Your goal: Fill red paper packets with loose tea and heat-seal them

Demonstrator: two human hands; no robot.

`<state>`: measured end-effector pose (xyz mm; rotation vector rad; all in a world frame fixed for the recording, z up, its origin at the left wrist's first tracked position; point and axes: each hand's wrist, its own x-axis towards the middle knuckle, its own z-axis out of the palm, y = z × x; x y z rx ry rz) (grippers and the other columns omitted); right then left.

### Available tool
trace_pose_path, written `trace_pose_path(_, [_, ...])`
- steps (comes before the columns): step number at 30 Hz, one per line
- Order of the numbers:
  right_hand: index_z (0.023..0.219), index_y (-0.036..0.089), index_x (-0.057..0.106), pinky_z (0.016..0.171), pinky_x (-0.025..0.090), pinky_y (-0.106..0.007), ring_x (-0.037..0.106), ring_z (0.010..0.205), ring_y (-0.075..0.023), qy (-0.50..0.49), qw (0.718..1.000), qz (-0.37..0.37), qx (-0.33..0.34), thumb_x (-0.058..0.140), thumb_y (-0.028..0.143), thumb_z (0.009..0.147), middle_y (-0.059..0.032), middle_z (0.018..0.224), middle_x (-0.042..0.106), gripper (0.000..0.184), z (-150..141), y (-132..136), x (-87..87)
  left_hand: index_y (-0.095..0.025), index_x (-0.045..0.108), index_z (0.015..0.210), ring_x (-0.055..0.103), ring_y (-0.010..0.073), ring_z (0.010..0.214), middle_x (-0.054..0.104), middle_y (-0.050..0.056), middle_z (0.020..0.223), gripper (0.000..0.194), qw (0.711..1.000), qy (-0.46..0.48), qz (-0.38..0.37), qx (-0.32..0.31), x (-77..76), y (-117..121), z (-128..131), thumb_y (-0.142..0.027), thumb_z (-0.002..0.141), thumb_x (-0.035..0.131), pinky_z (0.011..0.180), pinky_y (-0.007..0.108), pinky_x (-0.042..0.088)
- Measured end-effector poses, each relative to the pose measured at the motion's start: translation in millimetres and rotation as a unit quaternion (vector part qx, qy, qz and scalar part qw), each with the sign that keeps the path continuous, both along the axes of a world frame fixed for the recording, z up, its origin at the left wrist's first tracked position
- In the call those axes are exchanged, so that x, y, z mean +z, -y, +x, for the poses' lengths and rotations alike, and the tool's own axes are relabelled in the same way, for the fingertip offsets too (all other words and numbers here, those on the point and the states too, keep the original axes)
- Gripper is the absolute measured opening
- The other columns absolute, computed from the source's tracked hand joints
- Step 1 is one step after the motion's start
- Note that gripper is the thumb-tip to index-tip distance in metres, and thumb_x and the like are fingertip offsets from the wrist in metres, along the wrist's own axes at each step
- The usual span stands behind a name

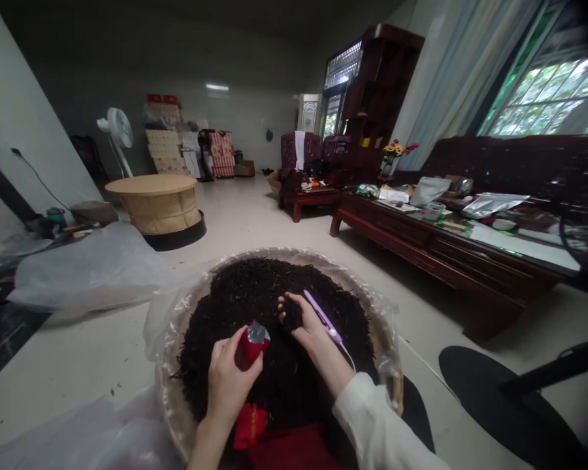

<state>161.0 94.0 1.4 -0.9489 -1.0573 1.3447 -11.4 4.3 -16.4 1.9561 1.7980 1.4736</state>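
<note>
Head view: L hand (pixel 230 382) clamped on red foil pouch (pixel 251 344), R hand (pixel 308 326) cupping loose tea (pixel 294 385).

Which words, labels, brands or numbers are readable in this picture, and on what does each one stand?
No text is readable: the red pouch shows no clear letters, the marks on the red packet are too small and blurred, and the stacked cartons at the back are too far away.

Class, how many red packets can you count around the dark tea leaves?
2: one red packet held in the left hand, another lying at the near edge of the tea leaves. Others may be hidden.
</note>
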Motion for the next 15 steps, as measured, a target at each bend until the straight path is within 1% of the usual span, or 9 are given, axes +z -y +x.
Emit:
trace_pose_path(4, [0.082,0.020,0.057,0.060,0.051,-0.034,0.065,0.076,-0.0227,-0.082,0.997,-0.002,-0.004,0.042,0.060,0.078,-0.0086,0.083,0.068,0.043,0,-2,16.8,-0.019,0.062,0.115,0.061,0.0227,0.080,0.061,0.007,0.087,0.047,1.000,-0.021,-0.021,0.008,4.5,-9,13,-0.031,0.069,0.065,0.076,0.037,0.054])
trace_pose_path(7, [0.087,0.021,0.058,0.072,0.052,-0.038,0.066,0.084,-0.0248,-0.134,0.991,-0.015,-0.004,0.036,0.067,0.079,-0.0087,0.090,0.069,0.052,-8,2,34.2,-0.022,0.063,0.114,0.061,0.0229,0.081,0.062,0.005,0.085,0.046,0.999,-0.030,-0.032,0.016,9.6,-14,20,-0.029,0.068,0.065,0.075,0.036,0.054])
trace_pose_path(11, [0.091,0.020,0.058,0.086,0.048,-0.038,0.065,0.089,-0.0237,-0.133,0.991,-0.008,0.015,0.032,0.072,0.080,-0.0075,0.093,0.069,0.059,-23,11,52.3,-0.023,0.063,0.113,0.061,0.0232,0.083,0.063,0.005,0.086,0.046,0.998,-0.030,-0.047,0.030,15.5,-17,26,-0.028,0.068,0.066,0.073,0.034,0.053])
trace_pose_path(15, [0.092,0.019,0.062,0.095,0.042,-0.039,0.062,0.096,-0.0238,-0.087,0.994,0.038,0.054,0.026,0.074,0.081,-0.0091,0.094,0.070,0.067,-32,19,60.7,-0.021,0.062,0.115,0.062,0.0234,0.086,0.061,0.007,0.090,0.047,0.997,-0.018,-0.071,0.039,15.9,-18,25,-0.028,0.068,0.066,0.076,0.036,0.053])
